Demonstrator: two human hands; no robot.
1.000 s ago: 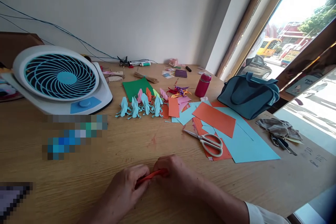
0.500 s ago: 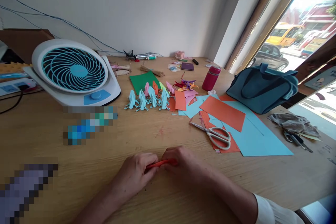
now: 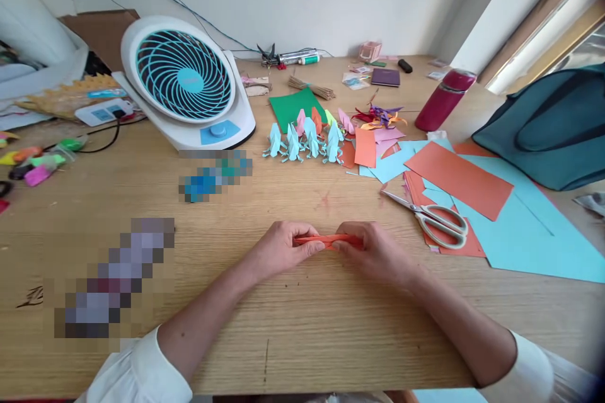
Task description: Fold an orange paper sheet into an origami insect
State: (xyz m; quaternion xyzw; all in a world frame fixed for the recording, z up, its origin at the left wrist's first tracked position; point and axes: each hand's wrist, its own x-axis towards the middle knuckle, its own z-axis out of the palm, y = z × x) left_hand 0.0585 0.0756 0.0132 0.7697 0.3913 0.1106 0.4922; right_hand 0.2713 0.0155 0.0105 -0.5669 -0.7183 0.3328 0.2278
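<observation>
Between my two hands lies a narrow folded strip of orange paper [image 3: 328,240], held level just above the table. My left hand [image 3: 289,245] pinches its left end, thumb in front and fingers behind. At the other end my right hand [image 3: 373,249] is closed on the paper in the same way, the thumbs close together. Beyond the hands stand several folded light-blue paper figures [image 3: 311,138], with pink and orange ones behind them. To the right, white-handled scissors [image 3: 442,225] rest on orange paper pieces.
A white fan [image 3: 189,82] stands at the back left. Large light-blue sheets [image 3: 534,233] and an orange sheet [image 3: 460,179] cover the right side. Behind them are a dark pink bottle [image 3: 444,101] and a teal bag [image 3: 543,132]. A green sheet [image 3: 288,107] lies behind the figures.
The view has swung left and down, so the table's front edge and both sleeves now show. Both hands keep hold of the orange paper, which now sits more level.
</observation>
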